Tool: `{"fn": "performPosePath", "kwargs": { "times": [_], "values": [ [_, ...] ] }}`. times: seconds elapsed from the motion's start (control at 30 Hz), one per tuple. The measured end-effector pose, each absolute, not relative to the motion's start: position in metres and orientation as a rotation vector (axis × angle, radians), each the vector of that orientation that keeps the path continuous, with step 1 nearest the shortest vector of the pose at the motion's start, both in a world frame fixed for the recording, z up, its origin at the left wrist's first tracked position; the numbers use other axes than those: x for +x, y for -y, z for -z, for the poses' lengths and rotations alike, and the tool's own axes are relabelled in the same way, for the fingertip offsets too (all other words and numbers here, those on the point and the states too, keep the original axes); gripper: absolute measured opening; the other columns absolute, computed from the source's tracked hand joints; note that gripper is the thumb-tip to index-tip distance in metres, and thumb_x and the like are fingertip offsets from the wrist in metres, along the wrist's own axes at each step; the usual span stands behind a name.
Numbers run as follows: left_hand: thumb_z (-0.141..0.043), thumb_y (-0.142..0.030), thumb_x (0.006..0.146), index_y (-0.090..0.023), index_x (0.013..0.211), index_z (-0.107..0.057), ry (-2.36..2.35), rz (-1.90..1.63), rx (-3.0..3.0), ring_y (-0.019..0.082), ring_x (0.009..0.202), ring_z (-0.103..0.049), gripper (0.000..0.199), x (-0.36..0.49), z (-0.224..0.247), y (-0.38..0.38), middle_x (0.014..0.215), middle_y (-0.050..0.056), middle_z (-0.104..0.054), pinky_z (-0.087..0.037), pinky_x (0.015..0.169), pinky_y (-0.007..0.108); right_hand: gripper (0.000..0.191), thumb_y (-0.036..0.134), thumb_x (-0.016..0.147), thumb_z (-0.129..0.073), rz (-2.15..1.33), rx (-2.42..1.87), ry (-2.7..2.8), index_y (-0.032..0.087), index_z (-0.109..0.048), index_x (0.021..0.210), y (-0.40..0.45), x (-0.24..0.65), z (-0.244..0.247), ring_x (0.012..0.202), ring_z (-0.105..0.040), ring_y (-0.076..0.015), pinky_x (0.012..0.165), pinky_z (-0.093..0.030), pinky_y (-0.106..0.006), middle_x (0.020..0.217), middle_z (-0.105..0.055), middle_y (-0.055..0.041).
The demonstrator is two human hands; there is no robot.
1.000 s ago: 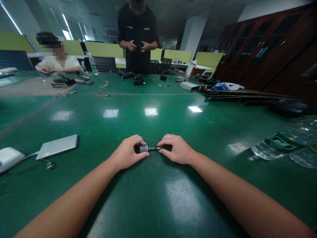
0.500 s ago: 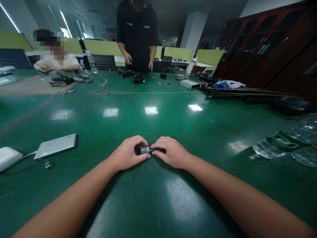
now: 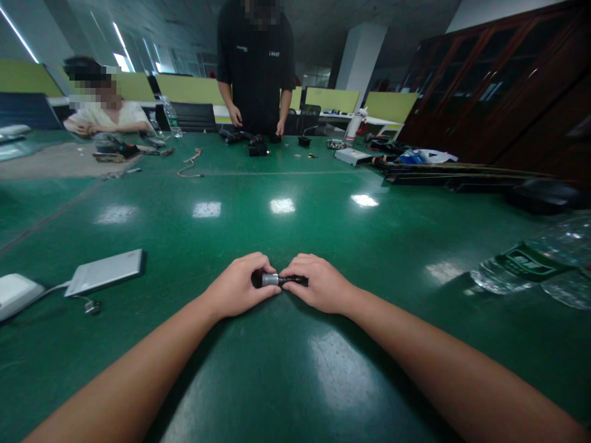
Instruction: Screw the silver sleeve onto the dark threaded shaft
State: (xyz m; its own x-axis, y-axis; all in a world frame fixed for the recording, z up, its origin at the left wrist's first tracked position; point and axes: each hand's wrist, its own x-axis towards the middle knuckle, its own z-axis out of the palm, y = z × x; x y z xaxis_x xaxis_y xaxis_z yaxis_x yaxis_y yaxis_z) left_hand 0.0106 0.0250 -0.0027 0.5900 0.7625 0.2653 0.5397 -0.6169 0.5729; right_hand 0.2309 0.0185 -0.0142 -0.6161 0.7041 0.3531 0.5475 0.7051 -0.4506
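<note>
Near the middle of the green table (image 3: 258, 357), my left hand (image 3: 242, 284) is closed around a silver-and-black cylinder (image 3: 270, 279), thumb in front and fingers behind. My right hand (image 3: 318, 283) pinches a dark, thin shaft (image 3: 287, 279) that lines up with the cylinder's right end. The two hands face each other with their fingertips almost touching. The right end of the shaft lies partly hidden in my right hand's grip. Both forearms reach in from the bottom corners.
A grey flat box (image 3: 105, 272) and a white case (image 3: 17, 294) with a cable lie left. Plastic bottles (image 3: 526, 261) lie right. Across the table stand a person in black (image 3: 256, 67), dark tools (image 3: 257, 149) and a silver box (image 3: 353, 156); another person (image 3: 111, 117) sits far left.
My hands have stayed almost still on the cylinder and shaft. Across the table, the standing person's hand has lowered, and a small dark object now shows on the table beneath it.
</note>
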Motion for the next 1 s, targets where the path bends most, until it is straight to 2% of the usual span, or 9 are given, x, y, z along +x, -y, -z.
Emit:
{"fn": "performPosePath", "kwargs": {
  "times": [1.0],
  "values": [
    [-0.073, -0.033, 0.08, -0.017, 0.085, -0.061, -1.059, -0.666, 2.369, 0.018, 0.08, -0.059, 0.021, 0.0098, 0.0018, -0.0264, 0.085, 0.002, -0.063, -0.044, 0.072, 0.029, 0.012, 0.016, 0.082, -0.067, -0.469, -0.974, 2.407, 0.017, -0.072, 0.093, -0.0212, 0.2402, 0.0072, 0.08, -0.061, -0.0181, 0.077, -0.046, -0.032, 0.081, -0.07, -0.0046]
  ]
}}
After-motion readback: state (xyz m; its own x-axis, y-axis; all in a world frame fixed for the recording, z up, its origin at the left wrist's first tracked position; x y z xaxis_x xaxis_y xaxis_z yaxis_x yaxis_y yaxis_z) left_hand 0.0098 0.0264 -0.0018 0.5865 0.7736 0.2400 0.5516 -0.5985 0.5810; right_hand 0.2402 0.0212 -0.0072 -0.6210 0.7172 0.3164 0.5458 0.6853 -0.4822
